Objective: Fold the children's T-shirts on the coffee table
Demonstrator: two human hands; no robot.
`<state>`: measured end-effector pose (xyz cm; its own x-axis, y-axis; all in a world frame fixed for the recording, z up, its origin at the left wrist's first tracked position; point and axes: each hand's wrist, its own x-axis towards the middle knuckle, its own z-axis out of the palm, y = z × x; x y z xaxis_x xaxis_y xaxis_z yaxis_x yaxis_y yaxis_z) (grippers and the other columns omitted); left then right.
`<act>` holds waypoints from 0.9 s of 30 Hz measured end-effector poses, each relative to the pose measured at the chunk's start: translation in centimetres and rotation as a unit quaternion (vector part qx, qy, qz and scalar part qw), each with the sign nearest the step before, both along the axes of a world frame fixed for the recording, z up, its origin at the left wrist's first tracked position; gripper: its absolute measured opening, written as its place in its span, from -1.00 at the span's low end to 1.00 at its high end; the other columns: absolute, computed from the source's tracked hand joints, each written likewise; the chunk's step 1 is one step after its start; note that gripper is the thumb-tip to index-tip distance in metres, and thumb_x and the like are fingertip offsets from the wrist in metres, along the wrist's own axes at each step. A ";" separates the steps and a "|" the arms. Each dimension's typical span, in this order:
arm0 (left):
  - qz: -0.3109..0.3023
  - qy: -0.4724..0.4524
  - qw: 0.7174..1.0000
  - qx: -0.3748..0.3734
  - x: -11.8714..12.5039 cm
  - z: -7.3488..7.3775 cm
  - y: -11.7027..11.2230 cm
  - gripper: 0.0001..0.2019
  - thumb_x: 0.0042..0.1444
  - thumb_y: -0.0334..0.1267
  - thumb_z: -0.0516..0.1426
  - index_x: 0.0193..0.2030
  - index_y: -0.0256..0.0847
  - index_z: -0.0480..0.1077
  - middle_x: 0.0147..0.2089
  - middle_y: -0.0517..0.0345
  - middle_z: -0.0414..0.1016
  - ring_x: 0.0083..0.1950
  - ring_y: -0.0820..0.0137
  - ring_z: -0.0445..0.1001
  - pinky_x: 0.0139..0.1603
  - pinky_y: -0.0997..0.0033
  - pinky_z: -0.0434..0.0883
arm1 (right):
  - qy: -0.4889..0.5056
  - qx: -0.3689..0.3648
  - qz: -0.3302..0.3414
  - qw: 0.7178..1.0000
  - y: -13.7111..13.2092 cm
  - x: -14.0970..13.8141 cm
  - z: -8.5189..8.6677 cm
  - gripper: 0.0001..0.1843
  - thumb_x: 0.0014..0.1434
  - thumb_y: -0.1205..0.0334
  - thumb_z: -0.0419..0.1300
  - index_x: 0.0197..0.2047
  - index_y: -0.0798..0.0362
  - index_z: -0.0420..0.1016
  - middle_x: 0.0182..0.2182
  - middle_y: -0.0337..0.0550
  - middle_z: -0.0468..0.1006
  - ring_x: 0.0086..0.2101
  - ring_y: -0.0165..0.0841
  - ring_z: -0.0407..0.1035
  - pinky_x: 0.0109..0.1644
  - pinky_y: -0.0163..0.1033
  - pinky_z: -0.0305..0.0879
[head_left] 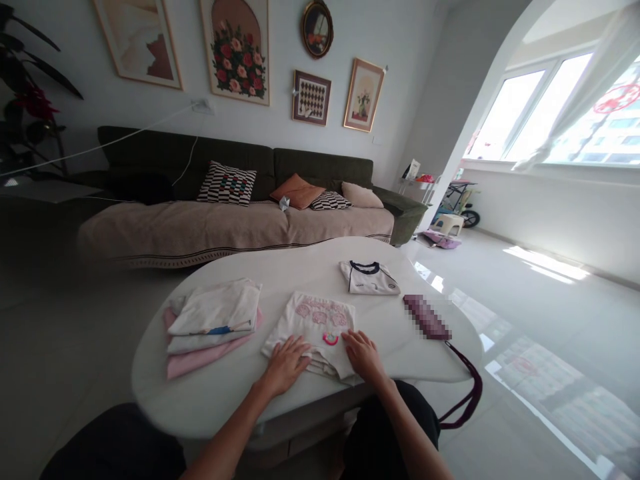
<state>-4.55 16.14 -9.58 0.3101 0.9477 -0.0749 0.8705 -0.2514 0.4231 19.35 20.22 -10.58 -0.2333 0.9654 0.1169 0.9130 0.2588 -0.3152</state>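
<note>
A white T-shirt (316, 321) with pink print and a small rainbow patch lies folded on the white table (385, 370). My left hand (289, 363) rests flat on its lower left part, fingers stretched out. On its right edge lies my right hand (364, 353), fingers extended and spread a little. Neither hand is closed around the cloth. To the left sits a stack of folded clothes (215, 320), white on top with pink showing below. Behind and to the right is a folded white shirt (371, 279) with a dark collar.
A purple pouch-like item (427, 318), blurred out, lies at the table's right, its dark strap (473, 393) hanging over the edge. Beyond the table stands a sofa (235, 230) with several cushions. My knees are close under the table's near edge.
</note>
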 end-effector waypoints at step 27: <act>-0.124 0.002 0.987 0.101 4.0 -1.3 7.5 -0.53 0.19 -0.06 -0.18 0.23 -0.05 0.06 0.31 0.07 -0.02 0.32 0.27 -0.11 0.26 0.03 -0.17 | -0.051 -0.012 -0.120 0.991 -6.5 -8.9 -1.3 -0.42 0.18 0.17 -0.08 0.23 0.25 0.05 0.20 0.28 0.01 0.18 0.05 -0.10 0.11 0.21 -0.05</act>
<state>-0.58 23.62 -10.88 0.5351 0.8381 0.1065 0.7731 -0.5366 0.3382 10.50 13.74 -11.90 -0.0054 0.9968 0.0799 0.9748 0.0231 -0.2218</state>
